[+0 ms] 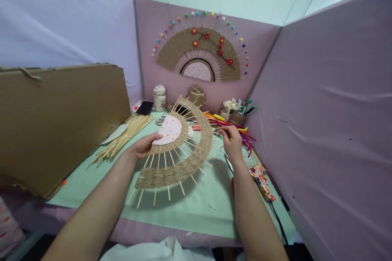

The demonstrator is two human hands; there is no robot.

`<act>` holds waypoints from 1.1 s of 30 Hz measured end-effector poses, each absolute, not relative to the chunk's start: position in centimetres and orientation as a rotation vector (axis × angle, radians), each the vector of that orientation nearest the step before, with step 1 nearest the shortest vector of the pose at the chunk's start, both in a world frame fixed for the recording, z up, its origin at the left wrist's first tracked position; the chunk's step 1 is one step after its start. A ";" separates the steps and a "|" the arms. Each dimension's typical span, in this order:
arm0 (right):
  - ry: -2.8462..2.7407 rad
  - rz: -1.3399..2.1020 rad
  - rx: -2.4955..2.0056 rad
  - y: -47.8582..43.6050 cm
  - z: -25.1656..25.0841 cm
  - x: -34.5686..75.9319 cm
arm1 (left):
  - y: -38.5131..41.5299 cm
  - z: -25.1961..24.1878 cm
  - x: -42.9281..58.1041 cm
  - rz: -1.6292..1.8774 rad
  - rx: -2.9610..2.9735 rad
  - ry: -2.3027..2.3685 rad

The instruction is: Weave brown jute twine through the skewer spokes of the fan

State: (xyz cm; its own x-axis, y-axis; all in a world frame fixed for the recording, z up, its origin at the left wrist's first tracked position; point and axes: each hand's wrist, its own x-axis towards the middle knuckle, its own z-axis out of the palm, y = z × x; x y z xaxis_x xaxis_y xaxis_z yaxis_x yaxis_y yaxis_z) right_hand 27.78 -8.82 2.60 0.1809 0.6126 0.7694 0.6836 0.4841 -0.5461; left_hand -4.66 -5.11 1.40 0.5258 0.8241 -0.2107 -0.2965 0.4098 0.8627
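A half-round woven fan of thin sticks and brown twine is held up over the green table, its flat side toward the left. My left hand grips it at the white half-disc with pink dots, thumb on top. At the fan's right edge, my right hand is pinched by the stick tips; a thin strand seems to be between the fingers, too small to make out. Wide gaps with bare sticks lie between the inner woven band and the outer one.
A cardboard sheet stands at left beside a bundle of sticks. Behind are a phone, a white bottle, a twine roll and a pen pot. A patterned glue gun lies right. A finished fan hangs behind.
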 end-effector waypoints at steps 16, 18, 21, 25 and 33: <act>-1.042 0.872 -1.062 -7.8 1.3 26.1 | -5.8 1.4 -4.1 0.773 0.913 0.635; -0.938 1.024 -1.002 -8.0 1.3 25.3 | -5.8 1.2 -3.8 0.776 0.901 0.648; -0.859 1.147 -0.954 -8.5 1.7 24.4 | -5.7 1.1 -3.3 0.822 0.857 0.700; -0.902 1.175 -0.945 -8.8 1.9 23.6 | -5.8 1.4 -2.8 0.847 0.703 0.786; -1.348 0.398 -1.180 -8.7 1.5 25.0 | -5.5 1.6 -3.2 0.723 0.579 0.807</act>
State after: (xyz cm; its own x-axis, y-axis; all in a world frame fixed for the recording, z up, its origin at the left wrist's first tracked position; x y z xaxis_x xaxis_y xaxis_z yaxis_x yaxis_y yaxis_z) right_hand 24.95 -8.73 1.54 0.2601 0.8048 0.5335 0.3865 0.4196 -0.8213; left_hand -3.18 -5.51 1.60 0.4833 0.7601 -0.4345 -0.3488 0.6224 0.7007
